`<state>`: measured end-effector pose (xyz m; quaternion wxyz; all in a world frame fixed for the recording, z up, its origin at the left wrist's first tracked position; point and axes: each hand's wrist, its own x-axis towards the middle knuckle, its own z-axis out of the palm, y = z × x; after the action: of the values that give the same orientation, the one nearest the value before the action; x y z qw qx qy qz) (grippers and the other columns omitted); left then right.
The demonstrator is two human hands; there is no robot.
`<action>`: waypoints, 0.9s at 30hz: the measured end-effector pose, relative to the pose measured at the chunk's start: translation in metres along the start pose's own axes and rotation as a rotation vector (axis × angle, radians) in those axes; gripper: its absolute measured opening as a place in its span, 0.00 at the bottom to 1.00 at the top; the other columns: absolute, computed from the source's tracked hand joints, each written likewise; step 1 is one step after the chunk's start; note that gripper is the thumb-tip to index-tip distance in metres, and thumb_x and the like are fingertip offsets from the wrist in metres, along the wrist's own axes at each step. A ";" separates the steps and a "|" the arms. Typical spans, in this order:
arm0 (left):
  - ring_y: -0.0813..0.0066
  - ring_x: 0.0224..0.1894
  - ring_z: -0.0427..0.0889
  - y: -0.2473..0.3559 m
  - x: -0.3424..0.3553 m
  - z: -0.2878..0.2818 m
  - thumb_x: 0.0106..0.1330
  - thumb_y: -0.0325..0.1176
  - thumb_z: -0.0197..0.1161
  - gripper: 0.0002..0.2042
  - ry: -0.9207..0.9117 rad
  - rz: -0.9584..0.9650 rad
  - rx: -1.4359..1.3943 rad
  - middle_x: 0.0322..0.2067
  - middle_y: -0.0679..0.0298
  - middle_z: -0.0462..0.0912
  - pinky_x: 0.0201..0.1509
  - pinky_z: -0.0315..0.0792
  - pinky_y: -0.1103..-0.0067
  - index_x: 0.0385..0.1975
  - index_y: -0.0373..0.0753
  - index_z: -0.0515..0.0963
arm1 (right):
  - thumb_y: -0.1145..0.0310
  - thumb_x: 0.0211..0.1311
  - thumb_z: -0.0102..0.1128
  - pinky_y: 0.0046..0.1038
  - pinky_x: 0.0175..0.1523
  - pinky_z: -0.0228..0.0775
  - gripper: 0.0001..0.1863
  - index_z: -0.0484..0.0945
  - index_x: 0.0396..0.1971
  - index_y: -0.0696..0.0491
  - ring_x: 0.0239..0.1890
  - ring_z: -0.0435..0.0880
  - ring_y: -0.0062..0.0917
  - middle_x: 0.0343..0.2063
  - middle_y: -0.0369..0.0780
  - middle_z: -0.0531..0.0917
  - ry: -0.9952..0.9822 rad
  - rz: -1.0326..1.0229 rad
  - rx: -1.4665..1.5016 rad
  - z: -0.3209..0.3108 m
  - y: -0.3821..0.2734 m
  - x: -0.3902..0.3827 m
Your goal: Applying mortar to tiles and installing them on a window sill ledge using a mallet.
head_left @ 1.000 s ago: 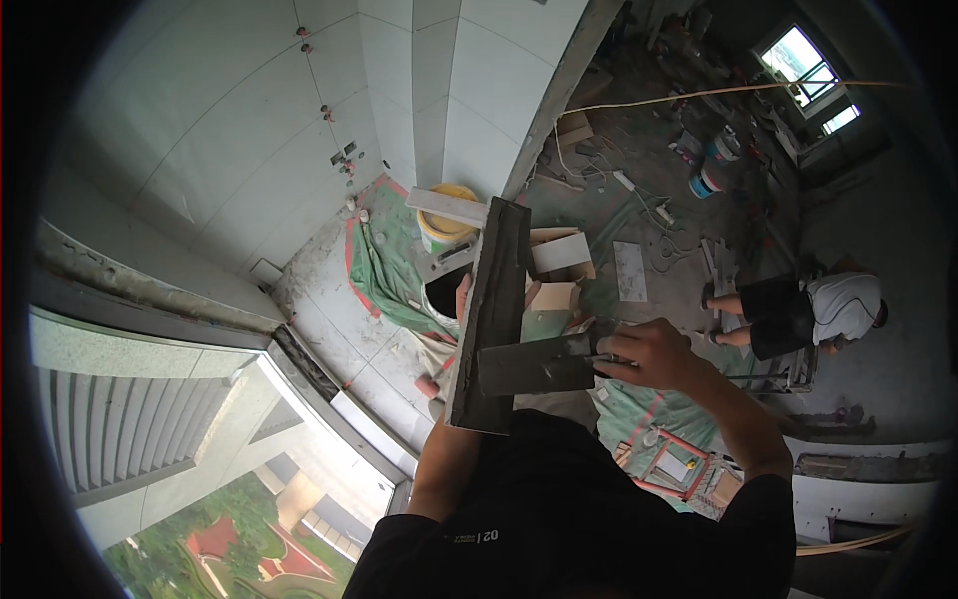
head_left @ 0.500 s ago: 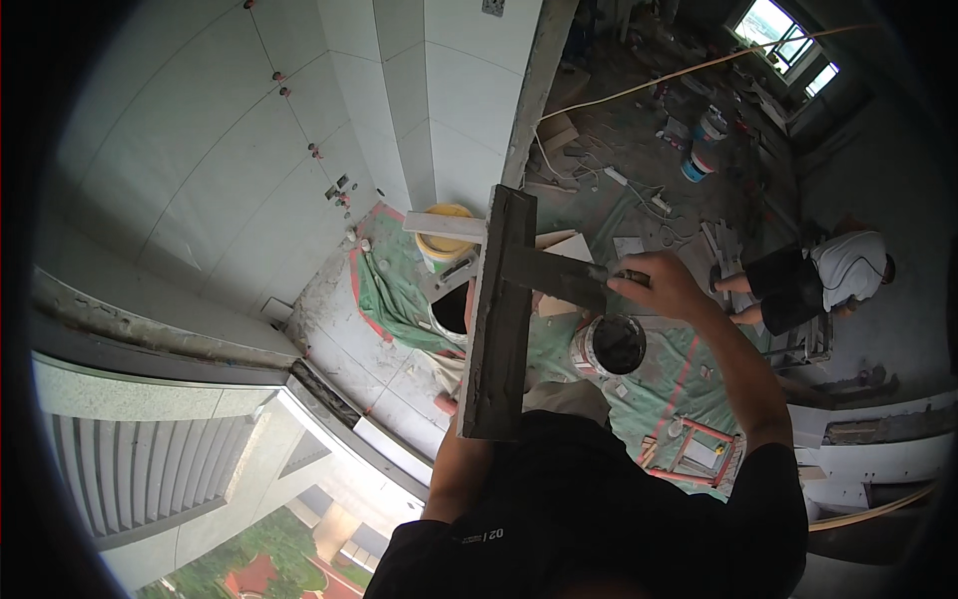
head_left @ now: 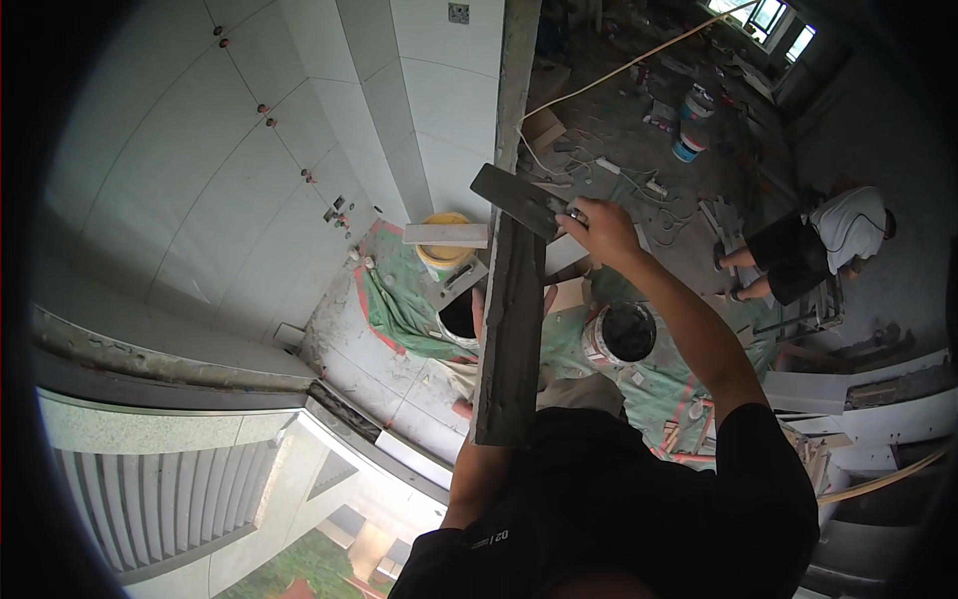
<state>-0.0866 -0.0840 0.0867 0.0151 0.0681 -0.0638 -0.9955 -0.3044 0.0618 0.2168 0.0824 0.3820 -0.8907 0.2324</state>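
A long grey tile strip, coated with wet mortar, stands on edge in front of me. My left hand holds it from behind; only fingertips show at its edges. Above the strip's top end, my right hand grips the handle of a flat steel trowel. The trowel blade points left and lies against the strip's upper part.
A bucket of dark mortar stands below on green sheeting, next to a yellow bucket and a black one. White tiled walls rise at left. Another person crouches at right among debris and paint pails.
My right hand has carried the trowel up from the strip's middle to its top end. The view has tilted upward and the bucket of mortar has come into sight.
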 end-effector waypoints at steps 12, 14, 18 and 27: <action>0.46 0.79 0.76 0.023 0.043 -0.094 0.79 0.67 0.57 0.42 -0.239 0.103 -0.482 0.78 0.56 0.78 0.84 0.63 0.43 0.82 0.41 0.72 | 0.55 0.83 0.69 0.38 0.27 0.68 0.20 0.84 0.37 0.58 0.16 0.77 0.24 0.15 0.40 0.77 -0.026 0.350 0.658 0.095 -0.028 -0.122; 0.45 0.77 0.78 0.037 0.019 -0.129 0.80 0.66 0.58 0.42 -0.295 0.147 -0.567 0.77 0.53 0.79 0.84 0.65 0.43 0.82 0.39 0.72 | 0.57 0.79 0.72 0.42 0.31 0.71 0.19 0.82 0.35 0.59 0.20 0.82 0.34 0.18 0.44 0.80 -0.093 0.148 0.560 0.085 -0.051 -0.161; 0.44 0.76 0.79 0.041 0.038 -0.097 0.80 0.65 0.59 0.42 -0.369 0.127 -0.563 0.76 0.51 0.79 0.84 0.67 0.44 0.81 0.37 0.72 | 0.57 0.76 0.74 0.44 0.31 0.72 0.18 0.82 0.34 0.56 0.26 0.86 0.50 0.22 0.48 0.83 -0.365 0.161 0.317 0.028 -0.037 -0.248; 0.41 0.73 0.82 0.044 0.009 -0.044 0.80 0.61 0.60 0.40 -0.598 -0.034 -0.489 0.74 0.45 0.81 0.82 0.71 0.45 0.79 0.32 0.73 | 0.58 0.70 0.78 0.40 0.32 0.80 0.15 0.81 0.34 0.51 0.25 0.89 0.36 0.26 0.40 0.86 -0.181 -0.153 0.088 -0.037 -0.039 -0.227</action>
<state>-0.0887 -0.1337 0.0481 -0.0047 -0.2299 0.1752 -0.9573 -0.1193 0.2021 0.1898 0.0024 0.4716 -0.8515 0.2290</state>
